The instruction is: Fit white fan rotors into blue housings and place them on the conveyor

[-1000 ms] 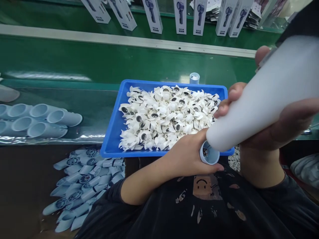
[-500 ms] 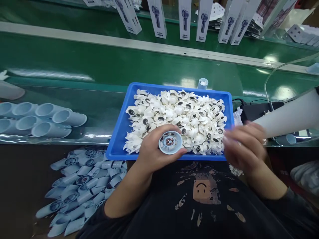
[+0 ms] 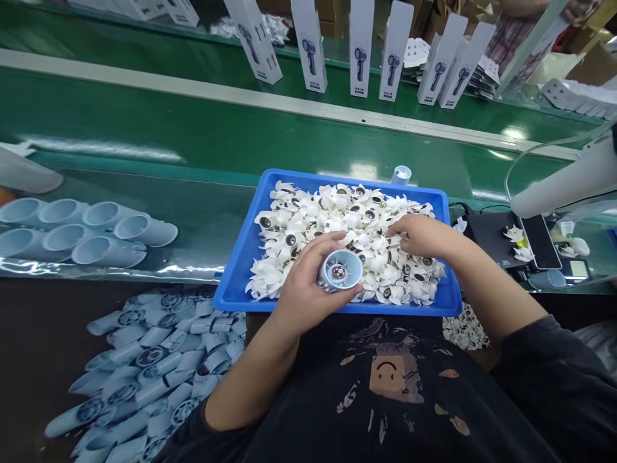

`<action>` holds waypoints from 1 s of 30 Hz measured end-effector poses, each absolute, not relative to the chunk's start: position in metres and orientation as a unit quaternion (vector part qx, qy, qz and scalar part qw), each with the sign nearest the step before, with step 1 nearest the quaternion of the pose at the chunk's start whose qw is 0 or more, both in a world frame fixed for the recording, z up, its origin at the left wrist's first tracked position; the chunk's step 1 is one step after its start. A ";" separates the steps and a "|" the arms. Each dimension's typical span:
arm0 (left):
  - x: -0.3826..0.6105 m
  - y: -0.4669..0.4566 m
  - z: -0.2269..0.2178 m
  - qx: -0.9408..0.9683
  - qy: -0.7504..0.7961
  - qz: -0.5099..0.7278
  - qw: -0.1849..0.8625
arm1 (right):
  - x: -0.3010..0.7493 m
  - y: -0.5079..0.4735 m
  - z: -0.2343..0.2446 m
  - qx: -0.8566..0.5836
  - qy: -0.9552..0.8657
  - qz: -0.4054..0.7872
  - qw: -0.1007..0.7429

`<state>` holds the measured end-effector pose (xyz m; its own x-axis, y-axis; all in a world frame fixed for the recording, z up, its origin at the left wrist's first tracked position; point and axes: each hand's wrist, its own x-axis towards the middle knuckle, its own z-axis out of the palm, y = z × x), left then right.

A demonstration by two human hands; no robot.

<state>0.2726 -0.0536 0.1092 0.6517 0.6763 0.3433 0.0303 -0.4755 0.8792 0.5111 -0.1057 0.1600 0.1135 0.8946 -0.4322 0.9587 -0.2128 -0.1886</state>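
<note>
My left hand is wrapped round a light blue fan housing. Its round mouth faces up, and copper windings and thin ribs show inside. A blue tray lies beneath, heaped with white fan impellers, some showing dark round hubs. My right hand reaches into the heap from the right. Its bent fingertips are closed on a white impeller, which the fingers partly cover.
Blue fan housings stand in rows at the left, with many more piled below. A small blue cup stands behind the tray. White fan boxes line the shelf. A white tube and black scale-like device are at right.
My right hand has moved left from beside the white tube into the heap of impellers. My left hand still holds the housing, now tilted so more of its side shows. The camera view has shifted slightly.
</note>
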 end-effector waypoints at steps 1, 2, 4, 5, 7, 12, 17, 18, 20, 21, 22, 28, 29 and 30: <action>0.272 -0.054 0.111 0.786 0.220 0.342 0.466 | 0.510 -0.105 0.161 0.748 0.618 -0.230 0.074; 0.272 -0.054 0.112 0.784 0.214 0.331 0.479 | 0.508 -0.105 0.161 0.755 0.611 -0.223 0.078; 0.271 -0.056 0.112 0.778 0.211 0.308 0.505 | 0.502 -0.108 0.164 0.774 0.596 -0.198 0.078; 0.271 -0.057 0.112 0.778 0.216 0.300 0.508 | 0.499 -0.111 0.166 0.786 0.587 -0.181 0.074; 0.271 -0.059 0.111 0.789 0.232 0.295 0.486 | 0.493 -0.122 0.170 0.804 0.574 -0.145 0.051; 0.281 -0.061 0.112 0.866 0.202 0.297 0.349 | 0.474 -0.159 0.169 0.638 0.585 -0.357 -0.350; 0.290 -0.065 0.118 0.908 0.123 0.330 0.229 | 0.451 -0.172 0.168 0.617 0.696 -0.165 -0.329; 0.290 -0.066 0.118 0.911 0.113 0.337 0.210 | 0.448 -0.171 0.169 0.621 0.719 -0.107 -0.293; 0.291 -0.070 0.118 0.910 0.111 0.356 0.183 | 0.444 -0.168 0.172 0.618 0.740 -0.047 -0.262; 0.291 -0.072 0.118 0.906 0.117 0.367 0.174 | 0.444 -0.166 0.173 0.613 0.744 -0.039 -0.263; 0.291 -0.074 0.118 0.902 0.124 0.377 0.167 | 0.443 -0.164 0.173 0.608 0.746 -0.040 -0.269; 0.293 -0.082 0.119 0.900 0.134 0.385 0.155 | 0.443 -0.161 0.172 0.605 0.731 -0.078 -0.306; 0.293 -0.082 0.120 0.900 0.132 0.384 0.158 | 0.443 -0.162 0.171 0.607 0.728 -0.082 -0.307; 0.293 -0.082 0.120 0.900 0.131 0.383 0.163 | 0.443 -0.163 0.171 0.609 0.727 -0.084 -0.307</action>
<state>0.2931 -0.0816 0.1199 0.6722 0.3610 0.6464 0.1120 -0.9126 0.3932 0.4431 -0.1629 0.1710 -0.0709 0.9364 0.3438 0.8329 0.2452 -0.4961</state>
